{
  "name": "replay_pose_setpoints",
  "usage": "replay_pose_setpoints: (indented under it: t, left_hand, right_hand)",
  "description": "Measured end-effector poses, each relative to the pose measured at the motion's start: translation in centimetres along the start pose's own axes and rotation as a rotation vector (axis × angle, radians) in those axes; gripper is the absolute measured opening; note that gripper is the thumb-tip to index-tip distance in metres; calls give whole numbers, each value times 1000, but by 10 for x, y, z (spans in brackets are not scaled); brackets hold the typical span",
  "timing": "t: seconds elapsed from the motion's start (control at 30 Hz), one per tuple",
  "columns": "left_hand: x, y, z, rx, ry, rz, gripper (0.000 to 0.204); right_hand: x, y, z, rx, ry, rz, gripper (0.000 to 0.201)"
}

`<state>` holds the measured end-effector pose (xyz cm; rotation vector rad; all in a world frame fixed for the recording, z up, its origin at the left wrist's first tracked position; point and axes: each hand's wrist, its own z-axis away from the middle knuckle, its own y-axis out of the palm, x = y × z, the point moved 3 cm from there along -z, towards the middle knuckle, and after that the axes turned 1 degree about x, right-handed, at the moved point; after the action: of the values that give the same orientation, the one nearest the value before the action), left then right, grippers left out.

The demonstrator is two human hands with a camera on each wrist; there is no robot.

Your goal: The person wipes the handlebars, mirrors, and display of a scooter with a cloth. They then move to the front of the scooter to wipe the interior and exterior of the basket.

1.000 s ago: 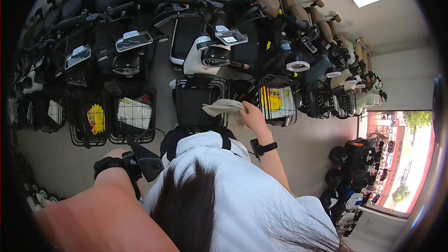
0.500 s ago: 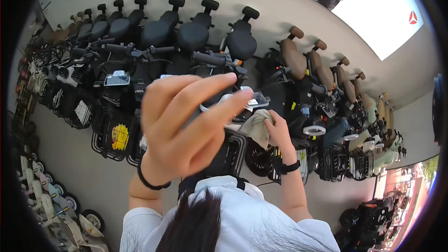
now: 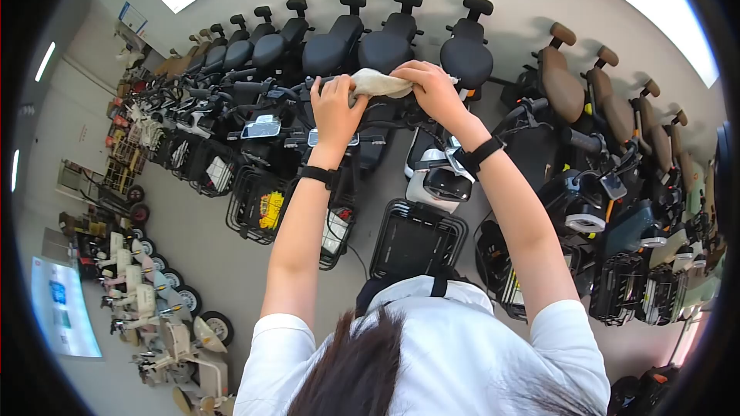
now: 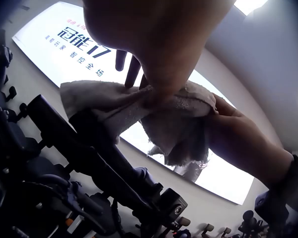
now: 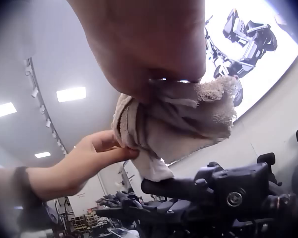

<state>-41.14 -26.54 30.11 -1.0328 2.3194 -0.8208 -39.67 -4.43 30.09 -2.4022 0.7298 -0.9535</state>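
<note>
A pale cloth is stretched between both hands in the head view, above a scooter's handlebar. The left hand pinches its left end between thumb and fingers; the right hand grips the other end. In the left wrist view the bunched cloth hangs beside a black handlebar grip. The right wrist view has the cloth folded under the right hand, while the left hand's fingers pinch its edge. Its lower corner is at the end of the handlebar grip.
Scooters with black seats and brown seats stand in a row along the wall. Front baskets, one black and empty-looking, face the person. More vehicles stand at the lower left. A lit panel is at the far left.
The left hand has moved from low left, past the front of the camera, onto the cloth. The right hand has lifted the cloth up from near the basket. The view has turned leftward.
</note>
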Motion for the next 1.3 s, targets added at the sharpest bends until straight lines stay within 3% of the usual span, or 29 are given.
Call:
replay_pose_setpoints:
  t: [0.1,0.2,0.3,0.37,0.4,0.5,0.6,0.77,0.83,0.93,1.0,1.07,1.13,1.17,1.23,1.3]
  left_hand:
    - [-5,1,10,58,81,-53,28]
    - [-2,9,10,142,51,-37,36]
    - [-3,11,1,155,184,-119,53]
    - [21,41,8,297,238,-58,65]
    - [20,46,4,307,259,-91,55]
    - [16,56,-8,352,270,-84,42]
    - [2,60,-16,424,204,-166,28]
    - [-12,69,-24,458,246,-216,23]
    - [-18,77,-28,469,271,-232,25]
    - [-13,102,-35,608,197,-175,32]
    - [4,124,-38,813,146,-180,39]
    - [-2,122,-49,883,205,-186,40]
    - [-8,121,-58,952,267,-192,42]
    - [-11,121,-60,1004,248,-167,39]
    - [-11,125,-63,1057,233,-141,36]
    - [-7,131,-63,1140,54,-70,45]
  right_hand:
    - [-27,17,15,42,2,0,39]
    - [-49,43,19,108,63,-100,43]
    - [-64,57,13,144,62,-126,41]
    - [-76,65,9,248,169,-145,32]
    - [-79,62,6,334,262,-199,30]
    - [-111,75,2,355,400,-362,35]
    - [-124,74,11,300,387,-527,39]
    - [-117,48,42,291,415,-479,39]
    - [-122,48,59,318,544,-487,38]
    - [-136,54,65,297,580,-543,38]
    - [-136,50,64,340,621,-546,39]
    - [-131,40,57,381,657,-550,40]
    - [-130,41,61,593,943,-608,43]
    - [-134,45,64,590,945,-609,43]
    - [-145,61,82,499,1121,-1094,48]
    - [-146,65,89,449,1151,-1243,48]
